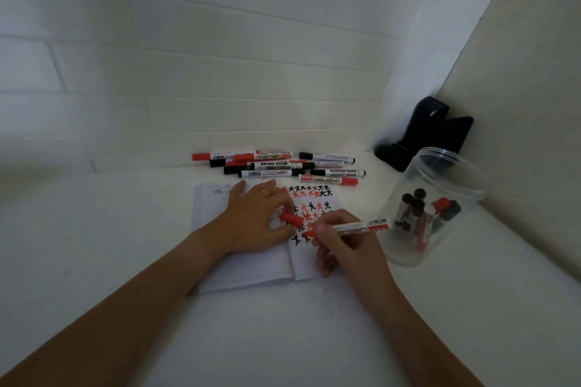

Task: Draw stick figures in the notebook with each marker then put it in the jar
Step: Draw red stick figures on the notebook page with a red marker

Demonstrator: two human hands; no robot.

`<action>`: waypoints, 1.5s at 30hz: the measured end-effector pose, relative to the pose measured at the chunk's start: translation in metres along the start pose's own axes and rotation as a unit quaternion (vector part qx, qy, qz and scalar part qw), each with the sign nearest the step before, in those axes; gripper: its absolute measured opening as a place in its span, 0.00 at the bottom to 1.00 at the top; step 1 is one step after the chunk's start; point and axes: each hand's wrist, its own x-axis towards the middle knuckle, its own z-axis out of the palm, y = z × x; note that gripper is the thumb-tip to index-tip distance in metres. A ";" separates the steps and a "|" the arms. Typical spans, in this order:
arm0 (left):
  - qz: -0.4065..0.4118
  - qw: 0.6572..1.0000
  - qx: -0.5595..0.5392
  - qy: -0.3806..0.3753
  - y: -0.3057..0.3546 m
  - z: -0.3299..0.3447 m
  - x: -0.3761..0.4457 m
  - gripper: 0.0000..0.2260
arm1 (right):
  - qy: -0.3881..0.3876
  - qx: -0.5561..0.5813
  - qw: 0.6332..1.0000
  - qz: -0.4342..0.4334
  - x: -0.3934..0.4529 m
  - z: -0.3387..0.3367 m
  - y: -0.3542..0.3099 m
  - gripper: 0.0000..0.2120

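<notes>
The left hand lies on the open notebook, pinning its left page flat, and its fingers curl round a red cap that juts out toward the right page. Next along, that right page carries rows of red and black stick figures, filling it from the top edge down to just beside the pen tip.

The right hand has its grip closed on a red marker, tip down on the paper at the lowest row. The marker's long axis runs low and nearly level, tip to the left, tail to the right, so the tail end already points at the jar (the relation that matters most here). The cap sits just left of the tip, with its hand close by, so capping looks like a short meeting of the two hands over the page.

The jar stands on the tabletop near the right hand, well apart from the left, mouth open and tilted toward the viewer, with several red and black markers already inside. The right hand is therefore the likely one to drop this marker in. Behind the notebook a heap of unused markers lies against the wall.
</notes>
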 end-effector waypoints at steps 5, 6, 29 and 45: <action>-0.023 1.000 -0.005 0.011 0.004 0.002 0.002 0.20 | 0.004 -0.086 0.996 0.019 0.003 0.001 0.010 0.07; -0.027 1.000 -0.006 0.013 0.004 0.001 0.002 0.20 | 0.002 -0.092 0.996 0.020 0.003 0.002 0.010 0.08; -0.052 0.997 -0.037 -0.054 0.010 -0.012 0.003 0.16 | 0.003 -0.095 0.995 0.016 0.003 0.003 0.009 0.07; -0.048 0.997 -0.039 -0.054 0.011 -0.013 0.003 0.16 | -0.012 -0.121 0.993 0.007 0.003 0.006 0.007 0.06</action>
